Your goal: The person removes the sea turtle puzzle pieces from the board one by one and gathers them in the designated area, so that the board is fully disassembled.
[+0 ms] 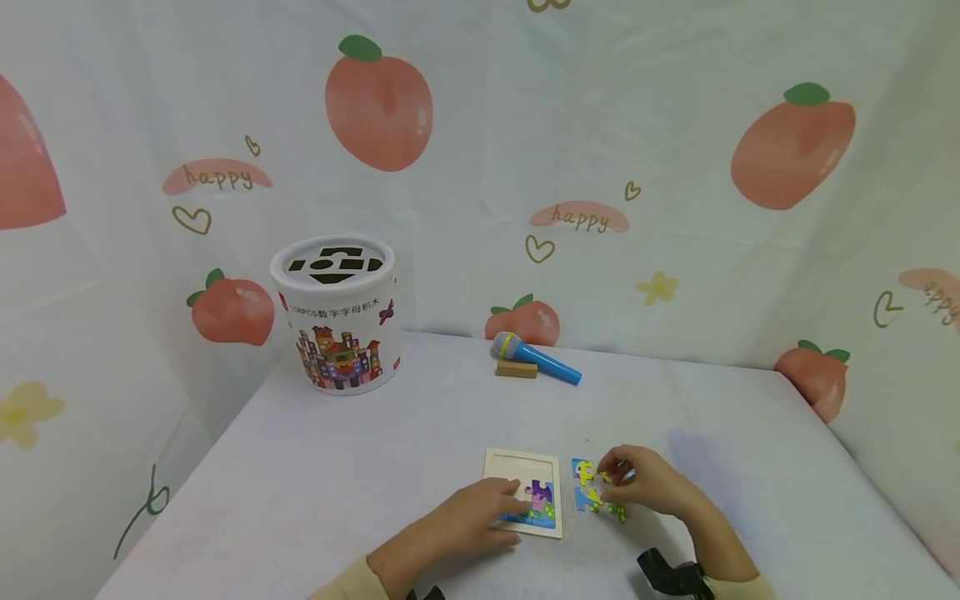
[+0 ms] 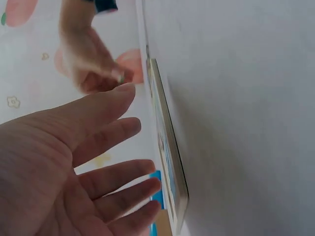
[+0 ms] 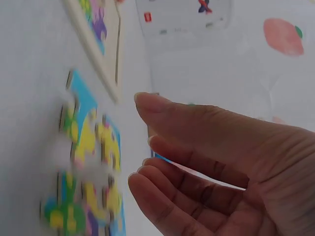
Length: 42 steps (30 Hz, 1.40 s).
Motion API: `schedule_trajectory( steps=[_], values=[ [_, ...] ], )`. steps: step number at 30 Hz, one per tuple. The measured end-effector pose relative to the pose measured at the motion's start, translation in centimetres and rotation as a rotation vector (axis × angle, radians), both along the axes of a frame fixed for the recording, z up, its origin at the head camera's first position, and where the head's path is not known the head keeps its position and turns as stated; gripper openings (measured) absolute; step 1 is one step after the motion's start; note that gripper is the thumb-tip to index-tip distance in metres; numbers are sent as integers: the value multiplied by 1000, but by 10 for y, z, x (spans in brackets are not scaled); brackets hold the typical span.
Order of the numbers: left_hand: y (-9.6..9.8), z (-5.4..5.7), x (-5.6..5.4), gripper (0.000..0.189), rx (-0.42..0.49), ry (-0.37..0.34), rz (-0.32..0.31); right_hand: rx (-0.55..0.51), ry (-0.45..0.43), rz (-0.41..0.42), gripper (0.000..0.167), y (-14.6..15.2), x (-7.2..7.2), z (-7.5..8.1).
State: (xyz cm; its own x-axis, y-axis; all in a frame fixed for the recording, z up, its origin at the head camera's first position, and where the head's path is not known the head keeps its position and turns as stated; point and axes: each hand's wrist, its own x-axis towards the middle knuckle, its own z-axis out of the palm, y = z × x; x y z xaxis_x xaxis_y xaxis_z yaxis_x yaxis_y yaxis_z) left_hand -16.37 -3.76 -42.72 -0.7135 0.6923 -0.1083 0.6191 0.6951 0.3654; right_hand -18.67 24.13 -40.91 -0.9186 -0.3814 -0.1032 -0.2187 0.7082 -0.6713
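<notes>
A shallow wooden puzzle tray (image 1: 525, 457) lies on the table with purple, pink, green and blue pieces fitted in its nearer part. Over its left side reaches my left hand (image 1: 476, 515), fingers spread and fairly straight; whether the fingertips touch the tray I cannot tell. Several loose puzzle pieces (image 1: 588, 498), blue, yellow and green, lie to the tray's right. My right hand (image 1: 648, 482) hovers just above them. In the right wrist view its thumb (image 3: 162, 108) stands apart from the loosely bent fingers, with nothing seen between them; the pieces (image 3: 86, 132) lie beyond the fingertips.
A white bucket (image 1: 341, 325) with a slotted lid stands at the back left. Near the back edge lie a blue toy microphone (image 1: 551, 365) and a small wooden block (image 1: 516, 369). Behind the table hangs a peach-printed cloth (image 1: 465, 167).
</notes>
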Motion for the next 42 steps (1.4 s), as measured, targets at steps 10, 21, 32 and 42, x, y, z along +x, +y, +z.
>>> schedule_trajectory(
  steps=[10, 21, 32, 42],
  values=[
    [8, 1, 6, 48, -77, -1, -27, 3, 1, 136, 32, -53, -17, -6],
    [7, 1, 7, 48, -94, -13, -55, 19, -28, 114, 18, -72, -17, -14],
    [6, -2, 8, 46, -77, -2, -65, -9, -60, 94, 13, -73, -16, -15],
    [6, -3, 7, 46, -76, 24, -67, -158, -139, 82, 8, -64, -19, -20]
  ],
)
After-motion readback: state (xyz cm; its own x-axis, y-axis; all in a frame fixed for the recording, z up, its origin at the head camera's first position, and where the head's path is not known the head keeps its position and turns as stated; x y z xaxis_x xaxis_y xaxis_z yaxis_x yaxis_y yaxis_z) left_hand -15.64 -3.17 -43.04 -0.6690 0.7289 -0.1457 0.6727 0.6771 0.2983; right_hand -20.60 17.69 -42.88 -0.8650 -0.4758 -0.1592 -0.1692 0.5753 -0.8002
